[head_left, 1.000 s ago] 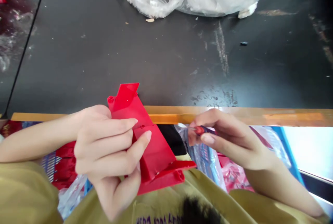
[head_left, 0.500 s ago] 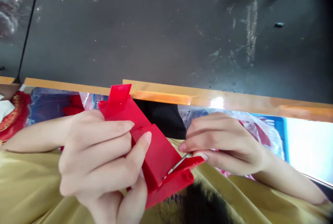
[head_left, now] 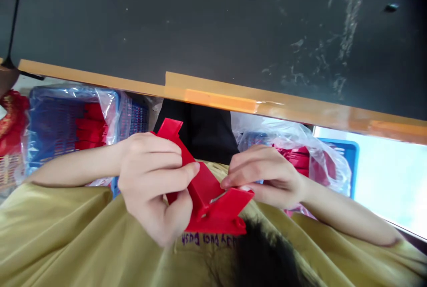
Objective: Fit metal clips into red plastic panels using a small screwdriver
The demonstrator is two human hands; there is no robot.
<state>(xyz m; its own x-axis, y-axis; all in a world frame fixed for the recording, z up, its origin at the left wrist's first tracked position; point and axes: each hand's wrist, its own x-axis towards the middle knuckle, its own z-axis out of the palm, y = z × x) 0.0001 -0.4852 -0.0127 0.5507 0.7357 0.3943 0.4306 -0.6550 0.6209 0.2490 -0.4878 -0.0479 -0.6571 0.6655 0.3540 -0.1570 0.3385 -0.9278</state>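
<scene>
A red plastic part with hinged-looking flaps is held tilted in front of my chest. My left hand grips its left side, fingers curled over the edge and thumb underneath. Between the thumb and fingers of my right hand is a thin metal rod. Its far end lies against the seam between the part's main panel and the lower right flap. My right thumb is close against that flap's upper corner. The rod's near end is hidden by my fingers.
A black table with an orange-taped edge runs across in front. Below it at left stands a blue plastic-lined basket of red parts. At right is a blue crate with clear plastic and red parts. A small dark object lies on the table.
The view has shifted, showing more of the baskets. Both hands have come closer together. The lower right flap has swung upward, and less of the rod shows.
</scene>
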